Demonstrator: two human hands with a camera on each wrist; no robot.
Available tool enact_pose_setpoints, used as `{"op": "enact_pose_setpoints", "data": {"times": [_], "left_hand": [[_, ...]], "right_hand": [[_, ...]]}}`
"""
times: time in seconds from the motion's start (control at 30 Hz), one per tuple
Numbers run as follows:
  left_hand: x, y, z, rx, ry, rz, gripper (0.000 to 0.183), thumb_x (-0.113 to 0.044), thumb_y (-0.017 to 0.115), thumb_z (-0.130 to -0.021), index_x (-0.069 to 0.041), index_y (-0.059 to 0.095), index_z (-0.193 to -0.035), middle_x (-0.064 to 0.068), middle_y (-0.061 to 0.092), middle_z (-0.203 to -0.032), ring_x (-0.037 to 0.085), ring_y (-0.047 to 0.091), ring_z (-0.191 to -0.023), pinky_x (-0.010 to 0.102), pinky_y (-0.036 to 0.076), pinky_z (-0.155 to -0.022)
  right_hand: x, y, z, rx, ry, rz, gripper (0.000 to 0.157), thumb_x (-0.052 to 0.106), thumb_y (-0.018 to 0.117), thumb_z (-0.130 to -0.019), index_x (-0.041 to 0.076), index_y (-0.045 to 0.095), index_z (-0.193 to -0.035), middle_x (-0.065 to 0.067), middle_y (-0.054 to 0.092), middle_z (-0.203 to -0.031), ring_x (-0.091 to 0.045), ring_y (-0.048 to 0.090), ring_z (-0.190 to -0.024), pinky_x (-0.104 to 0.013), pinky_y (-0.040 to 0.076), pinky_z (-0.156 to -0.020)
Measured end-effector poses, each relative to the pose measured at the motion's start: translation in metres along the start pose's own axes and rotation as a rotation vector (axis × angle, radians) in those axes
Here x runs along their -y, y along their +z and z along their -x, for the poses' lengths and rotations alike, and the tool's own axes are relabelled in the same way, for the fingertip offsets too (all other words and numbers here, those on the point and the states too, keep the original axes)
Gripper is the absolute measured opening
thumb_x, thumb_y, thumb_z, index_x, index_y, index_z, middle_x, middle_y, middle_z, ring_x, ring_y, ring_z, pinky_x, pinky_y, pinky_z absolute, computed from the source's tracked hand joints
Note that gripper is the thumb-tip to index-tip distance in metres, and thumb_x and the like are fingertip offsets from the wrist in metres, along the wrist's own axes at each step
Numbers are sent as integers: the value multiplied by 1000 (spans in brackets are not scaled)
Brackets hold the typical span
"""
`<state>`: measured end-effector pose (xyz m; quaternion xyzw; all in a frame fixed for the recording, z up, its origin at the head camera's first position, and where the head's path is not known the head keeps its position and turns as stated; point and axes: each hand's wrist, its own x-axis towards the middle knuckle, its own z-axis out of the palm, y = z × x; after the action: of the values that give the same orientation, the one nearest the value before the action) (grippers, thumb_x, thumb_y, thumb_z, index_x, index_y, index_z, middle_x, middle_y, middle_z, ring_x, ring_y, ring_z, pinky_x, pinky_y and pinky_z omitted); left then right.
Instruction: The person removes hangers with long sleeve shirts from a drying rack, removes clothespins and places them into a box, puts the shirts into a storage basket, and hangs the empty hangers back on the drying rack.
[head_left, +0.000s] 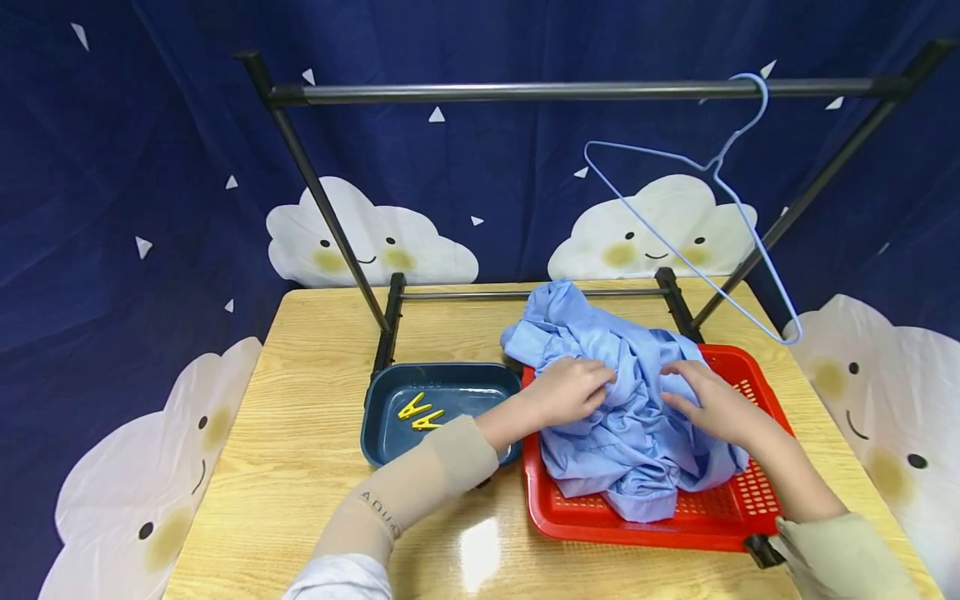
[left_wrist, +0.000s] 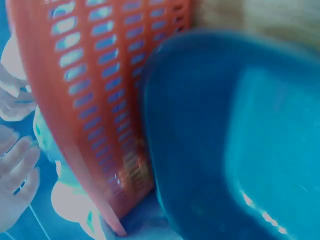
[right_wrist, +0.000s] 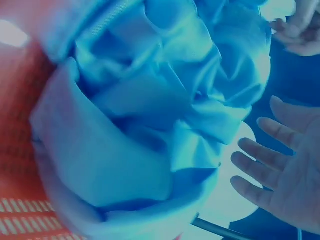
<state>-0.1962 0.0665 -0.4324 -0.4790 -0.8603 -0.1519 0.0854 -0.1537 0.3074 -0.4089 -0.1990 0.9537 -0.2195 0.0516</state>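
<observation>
Crumpled light blue fabric (head_left: 637,400), apparently a garment, is heaped in a red plastic basket (head_left: 555,527) and spills over its far left rim. Over the left part of the heap is my left hand (head_left: 573,390), its fingers loosely bent. My right hand (head_left: 712,404) hovers at the right side of the fabric with thumb and fingers spread. The right wrist view shows the palm of the right hand (right_wrist: 295,170) beside the bunched fabric (right_wrist: 150,110), a gap between them. Also there, the left hand (right_wrist: 302,30) appears at the top right corner, apart from the fabric.
Left of the basket, a dark blue basin (head_left: 442,372) holds yellow clothespins (head_left: 412,407). A black metal rack (head_left: 480,93) stands behind, with a light blue hanger (head_left: 667,154) hooked on the right of its bar. Wooden tabletop (head_left: 300,433) extends to the left.
</observation>
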Motion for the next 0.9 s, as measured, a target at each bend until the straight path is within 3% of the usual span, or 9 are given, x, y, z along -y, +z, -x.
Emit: {"op": "enact_pose_setpoints", "data": {"times": [0.13,0.23,0.37,0.5,0.9], "left_hand": [[11,-5,-6,-147,-105,-92,12,-17,52,-87,-13,59,-96,-4,58,-89,13,56,-86,28,44,-76],[18,-5,-9,-156,-212,-159,17,-22,51,-88,-14,58,-101,-3,56,-95,14,53,-90,29,42,-77],[23,-4,-14,-79,-326,-197,28,-28,48,-91,-13,55,-114,-1,54,-110,15,49,-99,31,39,-81],[24,0,-19,34,-391,-181,41,-36,45,-93,-13,48,-126,2,48,-123,17,43,-110,35,36,-89],[29,18,-23,265,-479,-181,61,-51,40,-92,-20,26,-143,4,32,-142,20,29,-129,43,24,-103]], "right_hand": [[0,-9,-7,-53,-3,14,42,13,61,-87,-6,44,-121,-28,46,-120,-45,40,-114,-61,32,-91],[-2,-13,-14,-101,0,22,45,12,61,-87,-5,42,-123,-29,43,-123,-47,38,-115,-62,30,-91],[-8,-13,-26,-162,-8,32,48,11,61,-86,-4,40,-126,-30,41,-124,-50,37,-115,-64,29,-90],[-15,-8,-38,-189,-24,38,51,8,63,-84,-4,39,-127,-33,39,-124,-52,37,-113,-65,29,-89],[-36,23,-65,-131,44,128,55,23,65,-83,9,41,-130,-30,40,-125,-55,42,-107,-66,33,-79]]}}
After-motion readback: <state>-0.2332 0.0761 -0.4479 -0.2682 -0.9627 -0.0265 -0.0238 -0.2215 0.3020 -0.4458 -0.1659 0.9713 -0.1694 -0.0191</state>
